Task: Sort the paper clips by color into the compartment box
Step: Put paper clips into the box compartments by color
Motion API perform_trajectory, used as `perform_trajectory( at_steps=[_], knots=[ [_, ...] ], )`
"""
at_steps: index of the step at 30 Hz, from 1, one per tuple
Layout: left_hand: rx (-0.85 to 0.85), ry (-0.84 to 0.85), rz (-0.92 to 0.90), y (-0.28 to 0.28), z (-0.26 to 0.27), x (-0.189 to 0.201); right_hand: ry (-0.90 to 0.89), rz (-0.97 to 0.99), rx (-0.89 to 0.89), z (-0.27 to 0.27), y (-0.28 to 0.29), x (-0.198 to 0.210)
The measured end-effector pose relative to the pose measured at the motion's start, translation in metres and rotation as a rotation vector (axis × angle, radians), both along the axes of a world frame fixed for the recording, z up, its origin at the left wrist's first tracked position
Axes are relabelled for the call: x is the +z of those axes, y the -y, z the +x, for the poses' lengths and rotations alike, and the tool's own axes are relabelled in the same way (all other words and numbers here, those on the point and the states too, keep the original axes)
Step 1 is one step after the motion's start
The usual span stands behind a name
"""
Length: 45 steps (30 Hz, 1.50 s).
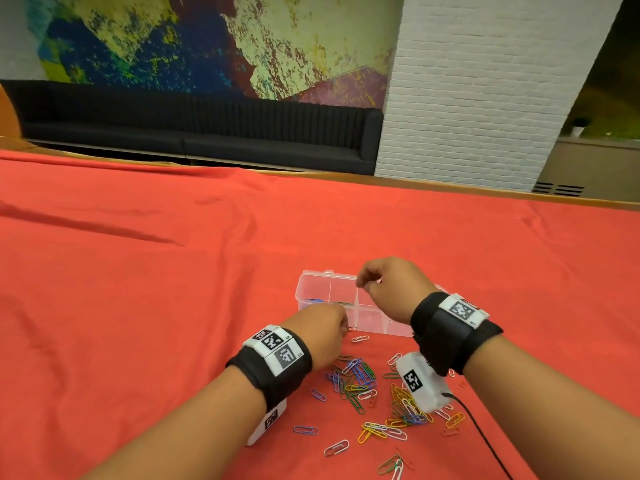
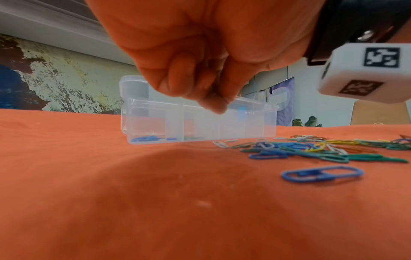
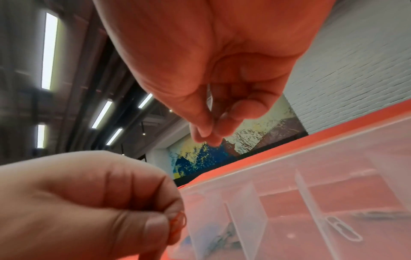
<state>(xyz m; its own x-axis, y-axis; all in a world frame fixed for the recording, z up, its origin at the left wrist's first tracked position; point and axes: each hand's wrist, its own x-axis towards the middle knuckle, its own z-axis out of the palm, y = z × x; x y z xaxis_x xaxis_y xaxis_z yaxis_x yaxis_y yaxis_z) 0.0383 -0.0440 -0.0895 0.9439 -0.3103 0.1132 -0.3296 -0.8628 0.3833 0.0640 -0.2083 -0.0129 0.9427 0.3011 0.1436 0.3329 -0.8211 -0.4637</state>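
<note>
Clear compartment box (image 1: 349,306) holds blue clips (image 2: 153,139), perhaps green beside.

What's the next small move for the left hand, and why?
Probably carry the red clip over the box and drop it into an unused compartment: the left hand pinches it beside the near wall, and blue clips already fill the left end.

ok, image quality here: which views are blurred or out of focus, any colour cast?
Head view: sharp on the loose clips, wide-angle bend at the table's edge. Left wrist view: left hand close and soft, compartment box hazy, cloth reads orange. Right wrist view: both hands blurred, right hand tinted red, ceiling lights smeared.
</note>
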Motion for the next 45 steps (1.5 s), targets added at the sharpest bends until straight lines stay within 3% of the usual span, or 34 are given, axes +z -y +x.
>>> perform_trajectory(
  at_steps=[3,6,13,19,26,31,33,36,38,40,42,45],
  knots=[
    [0.001,-0.012,-0.028,-0.002,0.002,-0.001,-0.137,-0.062,0.088,-0.014,0.006,-0.007],
    [0.011,0.04,-0.039,-0.005,0.002,0.0,-0.228,-0.274,0.11,-0.025,0.019,-0.018],
    [0.002,0.197,-0.001,-0.015,0.015,0.025,-0.183,-0.477,-0.074,-0.038,0.085,-0.03],
    [0.0,0.123,0.059,0.009,0.046,0.053,-0.241,-0.51,-0.201,-0.039,0.145,-0.026],
    [-0.005,0.008,0.205,0.046,0.068,0.061,-0.274,-0.541,-0.12,-0.049,0.168,-0.04],
    [-0.028,-0.005,-0.061,0.051,0.039,0.063,-0.218,-0.536,-0.111,-0.049,0.172,-0.045],
    [-0.046,-0.197,-0.238,0.048,0.02,0.056,-0.221,-0.523,-0.108,-0.051,0.168,-0.045],
    [-0.046,-0.627,-0.578,0.034,-0.007,0.042,-0.118,-0.495,-0.111,-0.053,0.157,-0.046],
    [-0.019,-0.757,-0.718,0.023,-0.021,0.034,-0.127,-0.468,-0.075,-0.052,0.149,-0.047],
    [0.014,-0.775,-0.778,0.011,-0.027,0.03,-0.202,-0.468,-0.033,-0.052,0.142,-0.048],
    [0.047,-0.731,-0.711,0.0,-0.029,0.028,-0.249,-0.491,0.01,-0.053,0.138,-0.049],
    [-0.008,-0.452,-0.278,-0.013,-0.032,0.028,-0.265,-0.51,0.024,-0.055,0.136,-0.052]
  ],
)
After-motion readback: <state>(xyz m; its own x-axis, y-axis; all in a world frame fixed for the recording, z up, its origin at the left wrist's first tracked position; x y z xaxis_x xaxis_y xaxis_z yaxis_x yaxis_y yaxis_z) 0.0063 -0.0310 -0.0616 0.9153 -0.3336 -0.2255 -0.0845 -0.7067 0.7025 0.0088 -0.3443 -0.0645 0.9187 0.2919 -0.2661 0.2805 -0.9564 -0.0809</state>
